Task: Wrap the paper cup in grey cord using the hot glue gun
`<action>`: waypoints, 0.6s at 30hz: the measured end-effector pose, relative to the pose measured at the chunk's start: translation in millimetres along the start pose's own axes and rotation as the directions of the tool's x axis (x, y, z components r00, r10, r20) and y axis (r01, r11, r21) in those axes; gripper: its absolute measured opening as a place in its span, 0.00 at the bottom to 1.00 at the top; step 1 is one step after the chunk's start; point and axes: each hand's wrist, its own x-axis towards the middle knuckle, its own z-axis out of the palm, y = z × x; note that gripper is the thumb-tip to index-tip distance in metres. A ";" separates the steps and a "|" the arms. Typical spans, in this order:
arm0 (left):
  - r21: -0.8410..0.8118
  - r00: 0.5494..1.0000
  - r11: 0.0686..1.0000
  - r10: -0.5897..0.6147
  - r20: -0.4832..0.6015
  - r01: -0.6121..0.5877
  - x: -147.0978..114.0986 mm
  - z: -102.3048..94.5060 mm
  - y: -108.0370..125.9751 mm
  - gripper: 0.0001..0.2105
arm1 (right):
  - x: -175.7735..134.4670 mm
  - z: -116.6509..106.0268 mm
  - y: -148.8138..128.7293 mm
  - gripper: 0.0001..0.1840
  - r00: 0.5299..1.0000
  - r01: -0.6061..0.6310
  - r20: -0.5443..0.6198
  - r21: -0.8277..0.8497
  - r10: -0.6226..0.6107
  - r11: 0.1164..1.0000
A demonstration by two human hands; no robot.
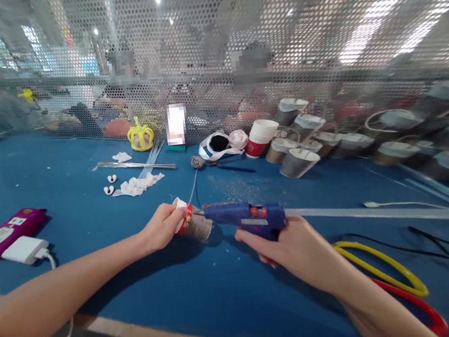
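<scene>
My left hand point(165, 225) grips a small paper cup point(180, 217) by its white and red end, and the cup lies tilted on its side. Grey cord point(199, 228) covers the cup's other end, with one strand running up to a grey ball of cord point(197, 162). My right hand point(285, 240) is closed round a blue hot glue gun point(250, 217). Its nozzle points left and meets the cup near the edge of the grey winding; whether it touches, I cannot tell. A long clear glue stick point(375, 213) sticks out from the back of the gun.
Several grey wrapped cups point(299, 162) stand at the back right beside stacked paper cups point(261, 137). A phone point(176, 125) leans by the mesh screen point(194, 42). A power bank point(25, 249) lies left; yellow tubing point(385, 266) and red tubing point(418, 303) lie right.
</scene>
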 end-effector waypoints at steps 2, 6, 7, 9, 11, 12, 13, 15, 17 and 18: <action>0.002 1.000 1.000 -0.004 -0.002 0.004 0.4 0.5 0.7 0.13 | -1.3 0.9 -3.0 0.14 0.996 0.067 -0.052 -0.071 -0.070 0.995; 0.000 1.000 1.000 -0.011 -0.001 0.011 0.8 1.0 0.0 0.13 | -1.7 5.2 -4.0 0.09 0.965 0.223 -0.091 -0.193 -0.244 0.955; -0.002 1.000 1.000 -0.011 -0.003 0.011 0.7 1.2 0.0 0.13 | -1.9 6.9 -2.5 0.09 0.957 0.247 -0.097 -0.214 -0.273 0.945; -0.027 1.000 1.000 -0.014 -0.001 0.014 0.4 1.7 0.8 0.13 | -2.9 10.6 1.7 0.09 0.954 0.255 -0.100 -0.223 -0.283 0.941; -0.062 1.000 0.998 -0.015 0.010 0.016 0.1 2.2 2.4 0.13 | -4.4 13.3 5.4 0.07 0.960 0.245 -0.087 -0.211 -0.267 0.946; -0.078 1.000 0.997 -0.012 0.021 0.013 -0.1 2.3 3.1 0.13 | -5.2 14.1 6.4 0.07 0.961 0.246 -0.078 -0.204 -0.266 0.948; -0.093 0.999 0.996 -0.005 0.035 0.008 -0.1 2.4 3.7 0.14 | -5.9 14.5 6.8 0.07 0.961 0.251 -0.063 -0.195 -0.268 0.948; -0.111 0.998 0.994 0.010 0.063 -0.003 -0.1 2.4 4.3 0.14 | -6.9 14.7 6.2 0.07 0.962 0.259 -0.045 -0.179 -0.271 0.949; -0.104 0.998 0.995 0.013 0.062 -0.006 0.0 2.6 4.4 0.15 | -7.4 14.6 4.8 0.07 0.964 0.252 -0.045 -0.176 -0.263 0.952; -0.096 0.998 0.995 0.013 0.055 -0.008 0.0 2.8 4.4 0.15 | -7.5 14.7 4.3 0.07 0.965 0.244 -0.052 -0.181 -0.257 0.953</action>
